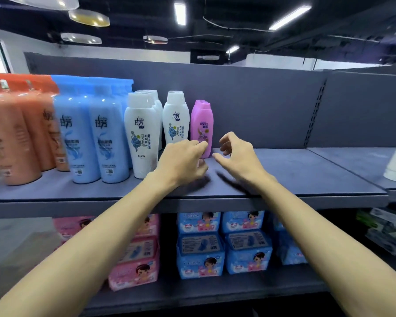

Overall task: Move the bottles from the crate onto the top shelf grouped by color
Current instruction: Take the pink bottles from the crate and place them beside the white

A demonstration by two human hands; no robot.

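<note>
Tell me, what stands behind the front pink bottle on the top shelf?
Behind the front pink bottle the tops of more pink bottles show. Their bodies are covered, so the count is unsure.

Glossy smooth plastic bottles [142,131] stand on a matt grey top shelf [284,170]; soft packs [199,243] below look shiny, film-wrapped.

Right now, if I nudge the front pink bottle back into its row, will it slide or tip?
Probably slides if pushed low: the pink bottle stands upright on the flat shelf. It is tall with a narrow base, so a high push may tip it into the pink bottles behind. The glossy plastic looks stiff but possibly slippery.
</note>
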